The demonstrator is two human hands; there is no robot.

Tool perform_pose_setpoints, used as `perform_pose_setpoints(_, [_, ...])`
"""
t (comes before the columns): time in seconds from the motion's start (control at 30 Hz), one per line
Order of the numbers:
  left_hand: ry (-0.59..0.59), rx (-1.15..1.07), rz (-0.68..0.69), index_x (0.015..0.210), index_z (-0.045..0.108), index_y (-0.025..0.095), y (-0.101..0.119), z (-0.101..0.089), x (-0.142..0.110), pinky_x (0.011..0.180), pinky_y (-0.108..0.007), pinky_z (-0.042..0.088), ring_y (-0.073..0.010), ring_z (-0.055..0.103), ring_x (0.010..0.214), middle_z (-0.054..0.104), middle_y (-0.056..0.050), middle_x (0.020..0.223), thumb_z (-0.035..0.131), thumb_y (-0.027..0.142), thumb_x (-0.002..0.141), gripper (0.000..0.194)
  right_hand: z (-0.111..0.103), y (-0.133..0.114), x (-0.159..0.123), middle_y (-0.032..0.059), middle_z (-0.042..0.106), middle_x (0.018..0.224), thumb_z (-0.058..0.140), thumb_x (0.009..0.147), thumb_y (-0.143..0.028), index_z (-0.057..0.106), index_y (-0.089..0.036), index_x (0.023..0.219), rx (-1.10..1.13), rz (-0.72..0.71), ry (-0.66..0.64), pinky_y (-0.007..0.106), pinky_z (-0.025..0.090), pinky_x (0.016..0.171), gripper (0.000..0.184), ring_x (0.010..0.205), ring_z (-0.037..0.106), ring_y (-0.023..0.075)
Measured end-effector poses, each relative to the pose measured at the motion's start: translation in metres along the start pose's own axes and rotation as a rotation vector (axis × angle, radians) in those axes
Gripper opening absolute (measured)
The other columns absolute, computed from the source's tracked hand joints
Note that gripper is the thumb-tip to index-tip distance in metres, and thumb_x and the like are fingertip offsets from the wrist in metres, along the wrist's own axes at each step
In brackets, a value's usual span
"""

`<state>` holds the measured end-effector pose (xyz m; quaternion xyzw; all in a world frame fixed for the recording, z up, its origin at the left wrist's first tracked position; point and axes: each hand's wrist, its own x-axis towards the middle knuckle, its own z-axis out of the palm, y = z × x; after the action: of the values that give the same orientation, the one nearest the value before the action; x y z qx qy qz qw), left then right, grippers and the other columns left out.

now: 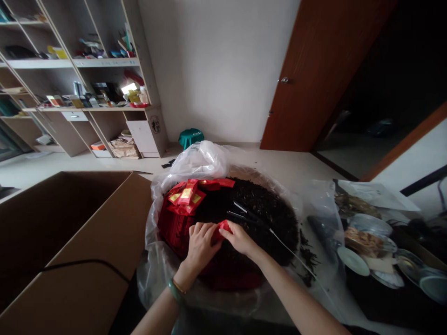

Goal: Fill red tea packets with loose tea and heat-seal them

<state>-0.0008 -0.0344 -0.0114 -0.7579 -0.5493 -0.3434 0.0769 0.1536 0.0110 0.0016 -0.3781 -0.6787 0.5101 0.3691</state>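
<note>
Over a plastic-lined round container (153,204), both hands hold a small red packet (220,230) between them. My left hand (202,242) has its fingers closed on the packet's left side, and my right hand (240,237) pinches its right end. Dark dried leaves (268,200), apparently loose tea, fill the container. Just beyond my right hand lies a black two-armed tool (244,215) like a hair straightener, its arms apart, with a pale cord (296,256). Filled-looking red packets with yellow labels (186,195) are heaped at the far left, above a stack of flat red packets (176,228).
An open cardboard box (101,232) stands close on the left. Bowls and dishes (352,260) crowd the right side. Behind are a shelf unit (104,63), a green covered stool or bin (191,137) and a brown door (314,70) standing open. A dark cable (91,262) crosses the box.
</note>
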Motion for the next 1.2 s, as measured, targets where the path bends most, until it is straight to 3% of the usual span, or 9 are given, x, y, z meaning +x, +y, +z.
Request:
perform_pose_setpoints(0.23, [-0.047,-0.016,0.017,0.118,0.057,0.019,-0.004,0.003,-0.004,0.081,-0.04,0.043,-0.0256,0.055,0.092,0.066,-0.009,0.106,0.071,0.021,0.07,0.05,0.0,-0.002,-0.002,0.0021,0.066,0.075,0.051,0.085,-0.039,0.06,-0.016,0.078,-0.033,0.068,-0.035,0.03,0.046,0.069,0.026,0.07,0.059,0.0169])
perform_pose_setpoints(0.4, [-0.023,-0.057,0.083,0.122,0.054,0.018,-0.01,0.005,-0.008,0.084,-0.041,0.044,-0.0257,0.055,0.093,0.064,-0.01,0.106,0.073,0.032,0.07,0.058,-0.001,-0.004,-0.002,0.0014,0.064,0.069,0.047,0.086,-0.042,0.06,-0.016,0.074,0.013,0.06,-0.075,0.028,0.044,0.063,0.031,0.063,0.055,0.0151])
perform_pose_setpoints(0.57, [-0.046,-0.044,0.12,0.127,0.051,0.019,-0.022,0.0,-0.012,0.081,-0.039,0.046,-0.0243,0.056,0.089,0.063,-0.009,0.101,0.073,0.037,0.069,0.065,0.0,0.004,0.0,0.003,0.066,0.074,0.045,0.087,-0.046,0.062,-0.015,0.08,-0.054,0.052,-0.089,0.029,0.045,0.067,0.036,0.067,0.056,0.0157])
perform_pose_setpoints(0.67, [-0.091,-0.019,0.095,0.127,0.05,0.019,-0.024,-0.002,-0.015,0.078,-0.039,0.047,-0.0249,0.056,0.088,0.063,-0.009,0.101,0.072,0.037,0.069,0.065,0.002,0.006,0.0,0.0039,0.067,0.078,0.042,0.089,-0.049,0.064,-0.016,0.083,-0.114,0.067,-0.12,0.037,0.046,0.081,0.04,0.073,0.059,0.0183])
perform_pose_setpoints(0.77, [-0.086,-0.018,0.063,0.126,0.049,0.017,-0.02,-0.001,-0.016,0.08,-0.04,0.047,-0.0257,0.057,0.091,0.063,-0.01,0.104,0.071,0.032,0.068,0.063,0.002,0.002,-0.002,0.0037,0.069,0.081,0.038,0.09,-0.051,0.064,-0.017,0.083,-0.178,0.077,-0.159,0.049,0.025,0.107,0.044,0.084,0.062,0.0221])
perform_pose_setpoints(0.87, [-0.082,-0.025,0.033,0.121,0.051,0.016,-0.014,0.002,-0.014,0.081,-0.04,0.046,-0.0259,0.058,0.092,0.064,-0.01,0.103,0.071,0.028,0.066,0.059,0.0,-0.008,-0.004,0.0033,0.069,0.085,0.034,0.091,-0.055,0.065,-0.018,0.084,-0.181,0.104,-0.221,0.054,0.005,0.113,0.049,0.095,0.062,0.0253])
perform_pose_setpoints(1.03, [-0.124,-0.039,0.006,0.106,0.058,0.019,-0.009,0.004,-0.012,0.078,-0.039,0.046,-0.0254,0.06,0.088,0.067,-0.008,0.098,0.068,0.022,0.065,0.043,0.001,-0.02,-0.008,0.002,0.069,0.081,0.035,0.088,-0.064,0.065,-0.018,0.078,-0.168,0.167,-0.299,0.057,-0.004,0.111,0.056,0.099,0.062,0.0269])
perform_pose_setpoints(1.13, [-0.098,-0.063,-0.007,0.1,0.06,0.02,-0.01,0.005,-0.013,0.078,-0.039,0.047,-0.0246,0.062,0.086,0.068,-0.006,0.094,0.067,0.019,0.065,0.035,0.001,-0.025,-0.01,0.0014,0.07,0.081,0.036,0.085,-0.068,0.066,-0.019,0.078,-0.144,0.151,-0.33,0.059,0.0,0.111,0.058,0.098,0.062,0.0271])
perform_pose_setpoints(1.2, [-0.06,-0.104,-0.025,0.098,0.06,0.02,-0.012,0.006,-0.013,0.077,-0.037,0.048,-0.0232,0.062,0.085,0.068,-0.006,0.093,0.066,0.018,0.066,0.033,0.0,-0.028,-0.01,0.0014,0.07,0.081,0.036,0.083,-0.07,0.067,-0.018,0.079,-0.093,0.107,-0.347,0.057,0.017,0.109,0.06,0.094,0.063,0.0264])
